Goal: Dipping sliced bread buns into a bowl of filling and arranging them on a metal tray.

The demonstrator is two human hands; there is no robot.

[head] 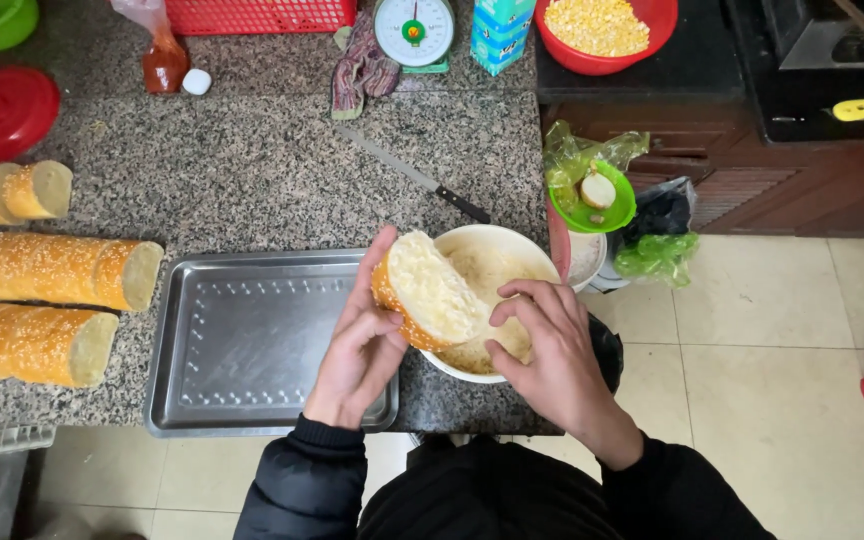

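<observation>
- Left hand point(360, 345): fingers spread and curled, gripping a bread piece point(428, 292) by its crust, cut face turned up
- Right hand point(550, 352): fingers bent, tips touching the bread's lower edge
- Bread piece: sesame crust, pale crumb; held above a white bowl point(487, 250) at the counter's point(252, 170) front right corner
- Steel tray point(252, 340): just left of the bowl, along the front edge
- Knife point(414, 175): behind the bowl
</observation>
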